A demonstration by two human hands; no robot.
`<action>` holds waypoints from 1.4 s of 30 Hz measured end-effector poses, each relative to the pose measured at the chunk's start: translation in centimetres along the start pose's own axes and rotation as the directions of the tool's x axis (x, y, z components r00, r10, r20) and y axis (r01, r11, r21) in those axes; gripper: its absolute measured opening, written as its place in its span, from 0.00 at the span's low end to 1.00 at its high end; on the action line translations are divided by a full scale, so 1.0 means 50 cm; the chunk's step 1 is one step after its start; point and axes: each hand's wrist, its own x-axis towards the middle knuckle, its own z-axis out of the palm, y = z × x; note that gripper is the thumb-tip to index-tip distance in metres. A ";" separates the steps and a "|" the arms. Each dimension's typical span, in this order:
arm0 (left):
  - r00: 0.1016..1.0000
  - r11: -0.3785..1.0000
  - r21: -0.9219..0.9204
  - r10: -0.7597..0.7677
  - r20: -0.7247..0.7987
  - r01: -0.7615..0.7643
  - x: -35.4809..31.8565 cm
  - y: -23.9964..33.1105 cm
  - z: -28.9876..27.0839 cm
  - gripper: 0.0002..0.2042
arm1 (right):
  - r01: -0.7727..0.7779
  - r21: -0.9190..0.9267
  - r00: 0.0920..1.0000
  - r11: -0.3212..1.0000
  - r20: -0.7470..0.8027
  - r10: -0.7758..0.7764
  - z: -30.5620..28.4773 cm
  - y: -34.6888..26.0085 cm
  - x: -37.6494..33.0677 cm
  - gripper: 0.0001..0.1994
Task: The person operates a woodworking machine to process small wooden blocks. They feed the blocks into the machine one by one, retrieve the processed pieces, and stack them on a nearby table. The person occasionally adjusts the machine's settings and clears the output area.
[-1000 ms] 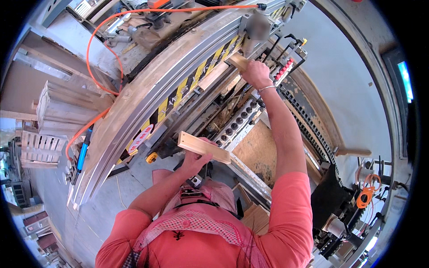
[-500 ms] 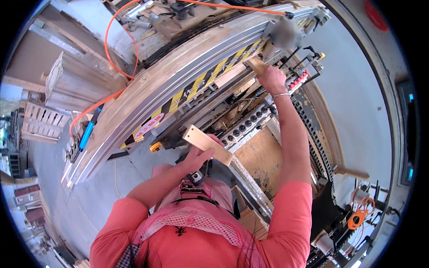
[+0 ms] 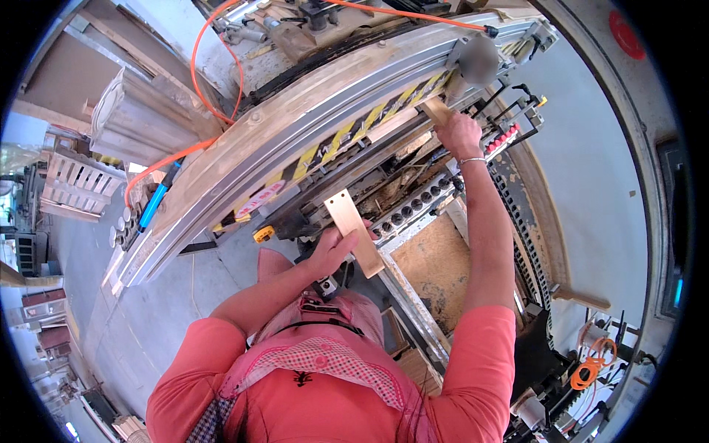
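Observation:
My left hand point(image 3: 334, 249) grips a short flat wooden slat point(image 3: 353, 230) close to my chest, its upper end pointing into the long woodworking machine point(image 3: 310, 136). My right hand point(image 3: 459, 134) is stretched far out and closed on a second wooden piece point(image 3: 436, 111), pressed under the machine's yellow-and-black striped guard rail point(image 3: 369, 122). Between my hands runs a row of dark round drill heads point(image 3: 410, 210). A bracelet circles my right wrist.
An orange hose point(image 3: 203, 81) loops over the machine's top. A board of chipboard point(image 3: 436, 269) lies below the drill row. A wooden pallet point(image 3: 74, 184) and stacked panels stand at the left on the concrete floor. Orange cable coils at the lower right point(image 3: 587, 369).
My left hand has swung the slat from lying across to pointing up toward the machine. My right hand stays on the far piece at the rail; the view shifted slightly.

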 end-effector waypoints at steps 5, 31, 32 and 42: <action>1.000 0.997 -0.074 -0.013 -0.028 0.010 0.000 -0.003 -0.001 0.15 | -0.018 0.003 1.000 1.000 -0.020 0.018 0.002 -0.001 -0.001 0.19; 0.999 1.000 -0.008 -0.026 -0.030 0.026 0.012 -0.003 -0.009 0.08 | -0.065 -0.105 0.998 0.992 -0.003 0.065 0.001 -0.017 -0.007 0.20; 0.999 1.000 -0.013 -0.024 -0.032 0.024 0.013 -0.006 -0.009 0.08 | -0.057 -0.098 0.998 0.994 0.000 0.057 0.000 -0.020 -0.005 0.20; 0.997 0.997 -0.014 -0.071 -0.020 0.070 0.005 -0.017 -0.005 0.10 | -0.041 -0.096 0.999 0.995 0.021 0.043 0.013 -0.003 0.005 0.22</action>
